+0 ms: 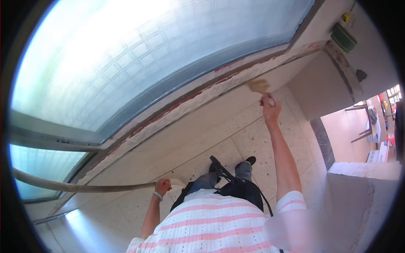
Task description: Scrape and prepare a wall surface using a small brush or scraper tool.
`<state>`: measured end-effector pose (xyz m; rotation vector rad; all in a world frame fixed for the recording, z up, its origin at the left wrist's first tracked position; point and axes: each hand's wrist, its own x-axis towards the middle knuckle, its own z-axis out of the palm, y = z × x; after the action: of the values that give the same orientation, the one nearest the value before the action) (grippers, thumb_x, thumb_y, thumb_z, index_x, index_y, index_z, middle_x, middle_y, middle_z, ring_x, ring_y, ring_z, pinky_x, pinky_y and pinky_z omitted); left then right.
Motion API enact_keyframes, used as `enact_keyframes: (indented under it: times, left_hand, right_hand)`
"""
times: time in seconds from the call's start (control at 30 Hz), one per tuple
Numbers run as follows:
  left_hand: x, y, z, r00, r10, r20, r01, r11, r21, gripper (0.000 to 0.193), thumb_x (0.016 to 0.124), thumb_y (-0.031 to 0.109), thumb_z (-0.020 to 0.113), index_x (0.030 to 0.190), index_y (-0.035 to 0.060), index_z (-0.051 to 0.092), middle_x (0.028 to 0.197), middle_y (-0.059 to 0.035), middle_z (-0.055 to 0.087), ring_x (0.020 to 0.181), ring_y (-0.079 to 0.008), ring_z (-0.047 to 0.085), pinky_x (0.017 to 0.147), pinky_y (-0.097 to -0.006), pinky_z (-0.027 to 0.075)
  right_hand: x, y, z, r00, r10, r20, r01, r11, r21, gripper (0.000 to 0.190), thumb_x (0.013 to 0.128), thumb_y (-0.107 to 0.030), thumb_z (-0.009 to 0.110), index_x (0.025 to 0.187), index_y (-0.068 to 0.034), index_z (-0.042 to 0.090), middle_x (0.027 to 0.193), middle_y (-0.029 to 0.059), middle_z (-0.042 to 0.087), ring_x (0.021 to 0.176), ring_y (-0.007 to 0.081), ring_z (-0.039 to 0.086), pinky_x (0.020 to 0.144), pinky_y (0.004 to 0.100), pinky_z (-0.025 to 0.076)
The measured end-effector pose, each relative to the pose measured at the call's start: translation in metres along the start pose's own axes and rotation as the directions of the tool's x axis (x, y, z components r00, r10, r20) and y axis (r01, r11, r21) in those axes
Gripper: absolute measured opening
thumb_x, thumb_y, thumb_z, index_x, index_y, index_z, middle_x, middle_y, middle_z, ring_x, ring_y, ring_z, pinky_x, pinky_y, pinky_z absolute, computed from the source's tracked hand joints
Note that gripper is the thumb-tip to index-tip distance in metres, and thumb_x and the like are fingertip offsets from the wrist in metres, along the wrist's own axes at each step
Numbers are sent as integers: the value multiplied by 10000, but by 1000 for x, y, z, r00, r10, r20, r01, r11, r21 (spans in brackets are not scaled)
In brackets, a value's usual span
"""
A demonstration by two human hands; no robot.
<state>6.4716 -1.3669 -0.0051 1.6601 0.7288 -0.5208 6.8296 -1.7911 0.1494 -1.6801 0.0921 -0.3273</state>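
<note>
My right hand (pixel 271 107) grips the handle of a wide, flat tan brush (pixel 259 86). The brush head is blurred and lies against or close to the pale wall (pixel 221 107) below the window ledge. Low on the left, my left hand (pixel 163 186), with a pale band at the wrist, is curled at the end of a long curved tan strip (pixel 85 188) running to the left rim. A whitish thing (pixel 177 184) shows just beyond its fingers; its shape is unclear.
A textured glass window (pixel 142 57) rises above a rough ledge (pixel 167 115) with worn red-brown edging. Speckled floor tiles (pixel 218 148) lie under my feet. A green-edged pad (pixel 344 38) and a yellow item (pixel 346 17) are at upper right. Beyond an opening stands furniture (pixel 368 121).
</note>
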Motion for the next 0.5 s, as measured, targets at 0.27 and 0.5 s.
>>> enact_keyframes:
  times: [0.27,0.5]
  left_hand:
    - [-2,3,43,994,-102,-34,103,994,32,173,790,91,558,935,-4,571,715,-105,610,595,-173,622,511,-255,497]
    - [17,24,91,995,-75,-63,70,994,-81,182,794,88,553,940,-19,568,714,-120,605,603,-185,622,515,-259,500]
  right_hand:
    - [9,-17,3,873,105,476,-147,988,52,147,827,-96,545,856,40,593,692,63,584,608,111,558,557,242,484]
    - [107,36,-83,990,-73,-119,54,987,-151,154,820,-92,545,868,46,596,688,71,597,579,107,573,505,231,470]
